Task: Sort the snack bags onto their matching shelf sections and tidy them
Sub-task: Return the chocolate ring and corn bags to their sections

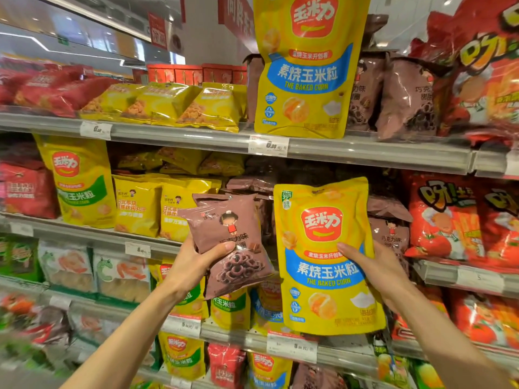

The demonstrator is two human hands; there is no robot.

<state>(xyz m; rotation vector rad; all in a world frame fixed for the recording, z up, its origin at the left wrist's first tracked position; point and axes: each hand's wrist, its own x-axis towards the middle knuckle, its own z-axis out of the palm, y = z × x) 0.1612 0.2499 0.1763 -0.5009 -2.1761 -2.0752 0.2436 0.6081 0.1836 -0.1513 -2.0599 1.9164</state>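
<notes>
Shelving unit (pixel 365 153): you face its tiered grey shelves, each front rail carrying white price tags (pixel 268 145), with snack bags filling every level from left to right.

Red bags (pixel 449 220): these fill the far right sections of the upper and middle shelves; another red group lies at the far left of the top shelf.

Upper yellow baked-corn bag (pixel 307 66): it stands upright on the top shelf, in front of a row of brown bags (pixel 404 99).

Held yellow baked-corn bag (pixel 325 256): blue-banded, upright, in front of the middle shelf where more brown bags are stacked behind it. Your right hand (pixel 376 268) grips its right edge, thumb laid across the front.

Held brown chocolate-ring bag (pixel 233 242): tilted slightly, just left of the held yellow bag and apart from it. Your left hand (pixel 193 265) grips its lower left side, thumb curled over the front.

Small yellow bags (pixel 168 103): these lie tipped back on the top shelf, left of the upper yellow baked-corn bag.
</notes>
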